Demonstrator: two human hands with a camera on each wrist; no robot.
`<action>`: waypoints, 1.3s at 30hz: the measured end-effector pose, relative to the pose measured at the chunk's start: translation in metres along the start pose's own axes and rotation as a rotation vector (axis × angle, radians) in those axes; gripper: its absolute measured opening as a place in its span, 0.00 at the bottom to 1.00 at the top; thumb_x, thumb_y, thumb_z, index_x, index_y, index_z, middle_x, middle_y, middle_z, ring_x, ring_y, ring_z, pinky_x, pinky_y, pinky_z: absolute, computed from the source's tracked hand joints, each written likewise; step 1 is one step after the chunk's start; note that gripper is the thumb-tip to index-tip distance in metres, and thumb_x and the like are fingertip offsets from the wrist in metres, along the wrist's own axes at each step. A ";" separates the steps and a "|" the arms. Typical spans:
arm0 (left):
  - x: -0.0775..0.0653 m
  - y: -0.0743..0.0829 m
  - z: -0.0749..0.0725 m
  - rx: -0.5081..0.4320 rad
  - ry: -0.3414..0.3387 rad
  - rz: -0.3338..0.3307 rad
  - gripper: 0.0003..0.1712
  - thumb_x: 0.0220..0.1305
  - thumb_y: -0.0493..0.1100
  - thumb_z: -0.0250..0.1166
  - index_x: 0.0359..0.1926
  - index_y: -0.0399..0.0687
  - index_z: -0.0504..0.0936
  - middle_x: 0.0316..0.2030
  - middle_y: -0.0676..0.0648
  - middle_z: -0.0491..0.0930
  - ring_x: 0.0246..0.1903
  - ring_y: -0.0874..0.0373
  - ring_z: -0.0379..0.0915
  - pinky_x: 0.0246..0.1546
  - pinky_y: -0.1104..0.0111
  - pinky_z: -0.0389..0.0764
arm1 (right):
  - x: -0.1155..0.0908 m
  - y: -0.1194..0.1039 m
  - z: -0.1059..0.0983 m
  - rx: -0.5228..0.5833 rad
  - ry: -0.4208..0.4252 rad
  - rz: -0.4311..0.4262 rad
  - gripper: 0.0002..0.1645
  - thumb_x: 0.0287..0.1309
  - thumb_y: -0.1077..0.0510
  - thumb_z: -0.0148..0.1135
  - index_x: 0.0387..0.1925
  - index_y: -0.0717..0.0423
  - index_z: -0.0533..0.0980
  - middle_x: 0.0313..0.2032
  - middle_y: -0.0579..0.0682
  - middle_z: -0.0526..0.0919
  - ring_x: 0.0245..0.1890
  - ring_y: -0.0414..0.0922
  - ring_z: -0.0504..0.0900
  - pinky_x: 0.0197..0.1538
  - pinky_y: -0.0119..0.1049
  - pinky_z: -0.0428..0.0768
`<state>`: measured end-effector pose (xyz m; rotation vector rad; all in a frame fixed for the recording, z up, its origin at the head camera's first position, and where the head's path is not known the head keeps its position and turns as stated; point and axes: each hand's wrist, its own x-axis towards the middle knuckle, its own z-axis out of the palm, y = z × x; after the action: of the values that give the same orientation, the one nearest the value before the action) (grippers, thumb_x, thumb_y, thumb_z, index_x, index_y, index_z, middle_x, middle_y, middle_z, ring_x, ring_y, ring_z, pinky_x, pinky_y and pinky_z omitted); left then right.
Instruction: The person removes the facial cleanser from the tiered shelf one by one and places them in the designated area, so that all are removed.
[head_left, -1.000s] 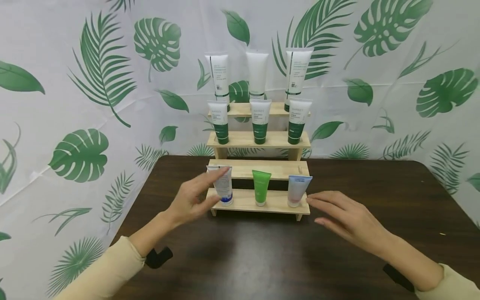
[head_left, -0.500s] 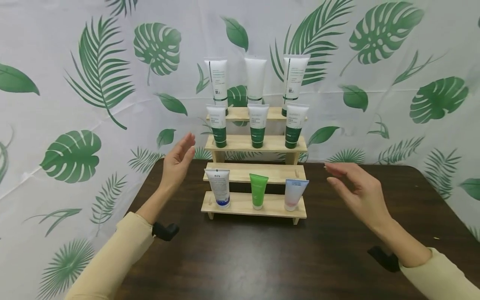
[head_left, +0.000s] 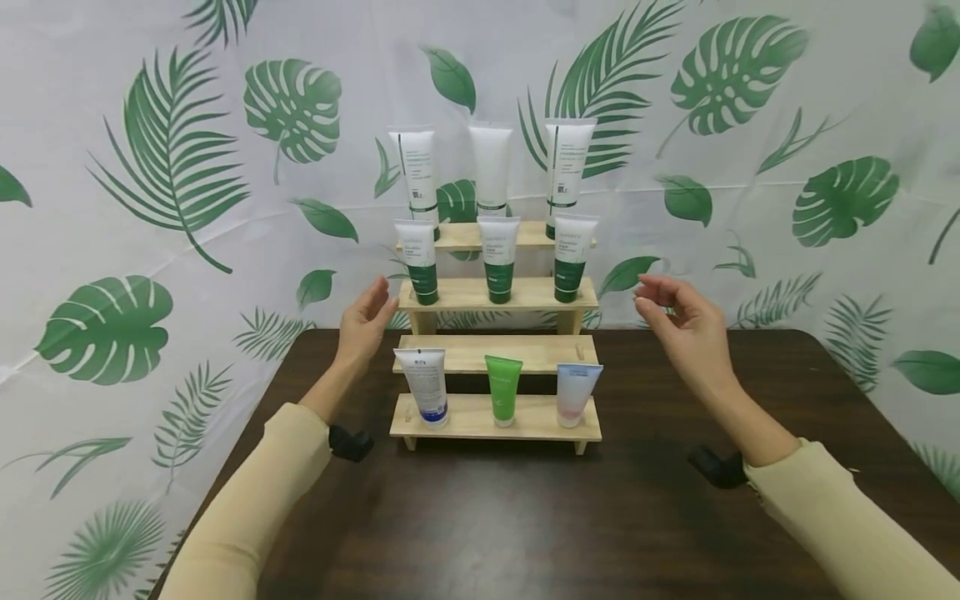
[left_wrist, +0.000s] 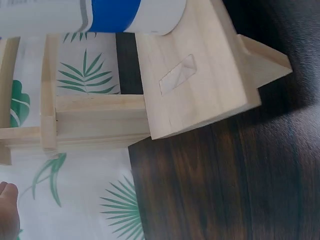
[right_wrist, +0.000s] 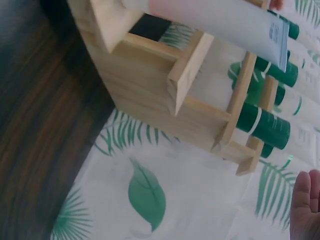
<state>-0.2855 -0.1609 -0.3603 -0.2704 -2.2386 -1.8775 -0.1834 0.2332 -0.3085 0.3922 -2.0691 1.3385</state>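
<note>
Head view: your left hand (head_left: 363, 323) and right hand (head_left: 686, 325), fingers relaxed, gripping nothing, flank a pale wooden four-step stand (head_left: 467, 353) bearing white, green and bluish-pink tubes (head_left: 503, 392).

Nine tubes (head_left: 503, 392) stand on a tiered wooden rack (head_left: 480, 353).

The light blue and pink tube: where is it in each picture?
Head: the light blue and pink tube, right end of the lowest shelf.
Left wrist: not in it.
Right wrist: slanting across the top, centre to right.
Shared landmark: the wooden stand, in all three.
</note>
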 end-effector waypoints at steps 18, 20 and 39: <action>0.008 -0.017 0.007 0.006 0.017 -0.083 0.32 0.69 0.43 0.55 0.69 0.37 0.58 0.68 0.39 0.60 0.67 0.49 0.58 0.68 0.62 0.63 | 0.046 0.002 0.036 -0.007 -0.061 0.123 0.23 0.61 0.63 0.60 0.56 0.69 0.70 0.45 0.64 0.77 0.38 0.28 0.73 0.40 0.14 0.74; 0.009 -0.018 0.008 0.007 0.025 -0.074 0.31 0.69 0.43 0.56 0.69 0.38 0.59 0.68 0.40 0.61 0.67 0.49 0.58 0.67 0.63 0.64 | 0.052 -0.007 0.035 0.002 -0.039 0.108 0.23 0.61 0.64 0.59 0.55 0.71 0.69 0.44 0.61 0.78 0.38 0.29 0.73 0.40 0.15 0.74; 0.010 -0.018 0.017 0.008 0.019 -0.078 0.29 0.70 0.44 0.54 0.68 0.38 0.61 0.68 0.42 0.61 0.67 0.52 0.57 0.68 0.64 0.63 | 0.153 -0.012 0.047 -0.026 0.039 0.103 0.25 0.61 0.55 0.61 0.58 0.60 0.70 0.45 0.51 0.77 0.43 0.35 0.73 0.50 0.28 0.76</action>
<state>-0.3005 -0.1466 -0.3771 -0.1647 -2.2753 -1.9002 -0.3080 0.1991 -0.2138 0.2499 -2.0967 1.3664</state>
